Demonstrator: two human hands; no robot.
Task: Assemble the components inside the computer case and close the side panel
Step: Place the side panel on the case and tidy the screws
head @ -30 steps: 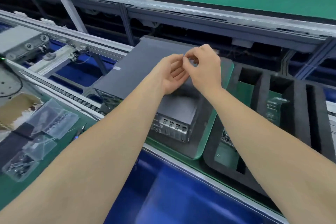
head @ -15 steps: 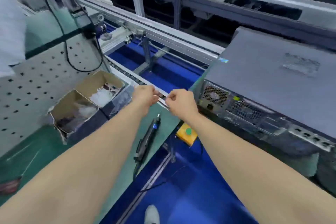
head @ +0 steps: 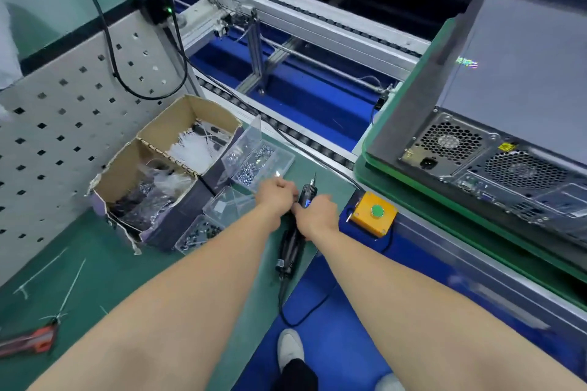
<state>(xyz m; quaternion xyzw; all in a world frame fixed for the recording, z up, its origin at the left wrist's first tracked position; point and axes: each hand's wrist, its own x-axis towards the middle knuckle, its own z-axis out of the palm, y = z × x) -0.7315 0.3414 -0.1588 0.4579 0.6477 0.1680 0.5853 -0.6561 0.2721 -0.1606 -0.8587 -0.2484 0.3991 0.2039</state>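
Note:
The grey computer case (head: 521,79) lies on a green pallet (head: 409,174) on the conveyor at the right. Its side panel is on top and its rear fans face me. A black electric screwdriver (head: 293,241) lies on the green mat left of the pallet, tip pointing away. My right hand (head: 317,214) grips its body near the front. My left hand (head: 276,195) sits just left of the screwdriver's head with curled fingers; what they hold is hidden. A clear tray of screws (head: 263,162) lies just beyond my left hand.
A two-part cardboard box (head: 152,174) with bags and white ties stands at the left, with small clear boxes (head: 203,232) beside it. A yellow button box (head: 373,214) sits right of my hands. Red-handled cutters (head: 31,340) and loose ties lie near left. A pegboard (head: 63,124) stands behind.
My view swung left from the case to the bench. Both hands dropped from the conveyor rail to the screwdriver, and the right hand took hold of it.

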